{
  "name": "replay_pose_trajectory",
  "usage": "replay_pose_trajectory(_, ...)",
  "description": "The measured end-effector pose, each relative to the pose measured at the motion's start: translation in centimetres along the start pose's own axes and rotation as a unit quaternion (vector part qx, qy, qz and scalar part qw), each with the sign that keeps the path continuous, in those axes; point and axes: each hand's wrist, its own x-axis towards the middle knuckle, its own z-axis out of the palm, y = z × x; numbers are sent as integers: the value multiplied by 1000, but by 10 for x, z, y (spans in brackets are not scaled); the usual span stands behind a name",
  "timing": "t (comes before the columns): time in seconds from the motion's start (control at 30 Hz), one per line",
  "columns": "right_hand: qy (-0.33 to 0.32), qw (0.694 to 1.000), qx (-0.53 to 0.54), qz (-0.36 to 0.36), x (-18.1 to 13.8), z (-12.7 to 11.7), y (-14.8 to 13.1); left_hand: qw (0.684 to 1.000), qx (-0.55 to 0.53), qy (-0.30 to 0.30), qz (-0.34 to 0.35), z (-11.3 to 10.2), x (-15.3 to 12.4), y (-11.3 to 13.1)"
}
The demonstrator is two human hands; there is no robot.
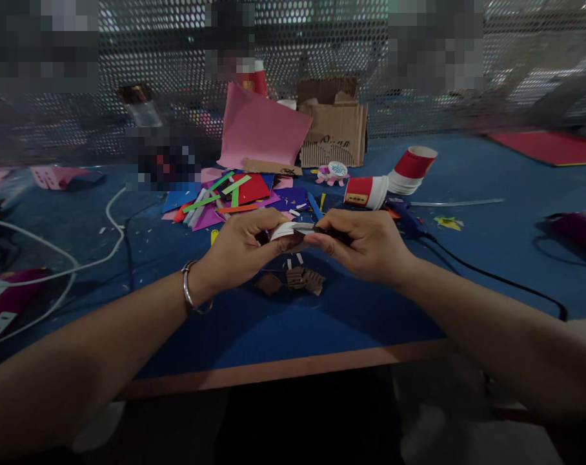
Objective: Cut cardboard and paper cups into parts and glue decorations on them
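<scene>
My left hand (242, 248) is closed around a small white paper piece (286, 231) held above the blue table (283, 329); a metal bangle sits on that wrist. My right hand (365, 245) is closed too, pinching the same white piece at its right end along with a thin dark object I cannot make out. Directly under the hands lie a few small brown corrugated cardboard bits (293, 280) and tiny white paper snips.
Coloured paper scraps (225, 197) lie behind the hands, then a pink sheet (261, 129), a cardboard box (334, 132), red-and-white paper cups (394, 181) and a blue glue gun (409, 219) with a black cord. White cables (80, 265) run at left. A mesh screen backs the table.
</scene>
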Motion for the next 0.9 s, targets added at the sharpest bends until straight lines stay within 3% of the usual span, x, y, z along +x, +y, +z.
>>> replay_pose_trajectory(0.17, -5, 999, 31, 37, 1, 0, -1, 998, -36, -18, -54, 0, 1, -3)
replay_pose_trajectory(0.3, 36, 992, 67, 100, 4, -2, 1, 993, -65, -18, -95, 0, 2, -3)
replay_pose_trajectory(0.47, 50, 981, 127, 142, 7, -1, 9, 989, -100, -17, -106, -1, 3, -1)
replay_pose_trajectory(0.63, 19, 959, 221, 179, 5, 6, 11, 980, -140, 18, -138, 1, 3, -3)
replay_pose_trajectory(0.9, 12, 950, 256, 178, 9, 9, 3, 937, -276, 61, -205, 8, 6, -2)
